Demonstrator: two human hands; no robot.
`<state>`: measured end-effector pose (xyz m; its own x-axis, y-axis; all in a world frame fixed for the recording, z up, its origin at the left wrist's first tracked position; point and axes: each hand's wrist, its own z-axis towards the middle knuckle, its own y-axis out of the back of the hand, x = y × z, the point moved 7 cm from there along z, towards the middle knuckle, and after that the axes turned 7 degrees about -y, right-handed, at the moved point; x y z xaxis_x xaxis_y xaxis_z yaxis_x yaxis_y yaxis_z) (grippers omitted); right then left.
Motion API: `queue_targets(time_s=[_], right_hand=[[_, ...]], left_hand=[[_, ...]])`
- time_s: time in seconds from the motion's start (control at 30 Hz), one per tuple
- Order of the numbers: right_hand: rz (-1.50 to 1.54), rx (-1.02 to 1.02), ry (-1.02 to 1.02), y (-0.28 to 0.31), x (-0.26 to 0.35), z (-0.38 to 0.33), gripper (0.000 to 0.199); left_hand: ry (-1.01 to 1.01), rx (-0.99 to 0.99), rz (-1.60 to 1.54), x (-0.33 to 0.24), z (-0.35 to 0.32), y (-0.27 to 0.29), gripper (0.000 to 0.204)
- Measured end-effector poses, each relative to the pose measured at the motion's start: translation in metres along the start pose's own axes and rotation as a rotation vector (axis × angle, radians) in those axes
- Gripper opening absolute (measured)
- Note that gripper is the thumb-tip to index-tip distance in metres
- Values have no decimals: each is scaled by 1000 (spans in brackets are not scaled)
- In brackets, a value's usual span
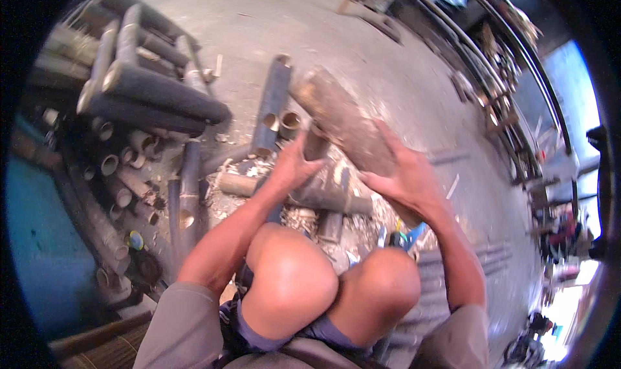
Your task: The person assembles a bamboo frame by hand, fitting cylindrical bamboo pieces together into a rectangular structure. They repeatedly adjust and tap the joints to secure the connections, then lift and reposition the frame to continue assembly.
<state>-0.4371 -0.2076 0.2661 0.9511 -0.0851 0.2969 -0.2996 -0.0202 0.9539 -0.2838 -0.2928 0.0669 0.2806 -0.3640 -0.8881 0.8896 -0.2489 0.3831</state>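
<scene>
A thick, rough brown log (346, 117) slants across the space in front of my knees. My right hand (411, 178) grips its near end, thumb on one side and fingers on the other. My left hand (294, 168) is curled about a short dark bamboo piece (316, 144) beside the log, with some fingers hidden behind it. Below the hands, a dark bamboo length (333, 199) lies across wood shavings. Just beyond my left hand stand a bamboo tube (290, 120) with an open end and a longer dark bamboo piece (274, 94).
A bamboo frame (152, 87) stands at the far left, with many cut bamboo tubes (119, 188) piled under it. A blue panel (48, 252) borders the left. Long poles (462, 262) lie at the right, and a rack (501, 91) runs along the far right.
</scene>
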Motion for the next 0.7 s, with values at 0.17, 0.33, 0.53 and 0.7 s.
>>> queue_targets(time_s=[0.17,0.33,0.53,0.7], right_hand=[[517,-535,147,35,-26,-16,98],[18,-72,58,-13,-14,-21,101],[135,-84,-122,-49,-65,-64,104],[481,-55,-706,-127,-151,-165,85]], left_hand=[[39,-8,2,0,-7,3,79],[30,-1,-69,1,-9,2,70],[-8,-72,-49,38,-42,9,75],[153,-423,564,103,-171,107,70]])
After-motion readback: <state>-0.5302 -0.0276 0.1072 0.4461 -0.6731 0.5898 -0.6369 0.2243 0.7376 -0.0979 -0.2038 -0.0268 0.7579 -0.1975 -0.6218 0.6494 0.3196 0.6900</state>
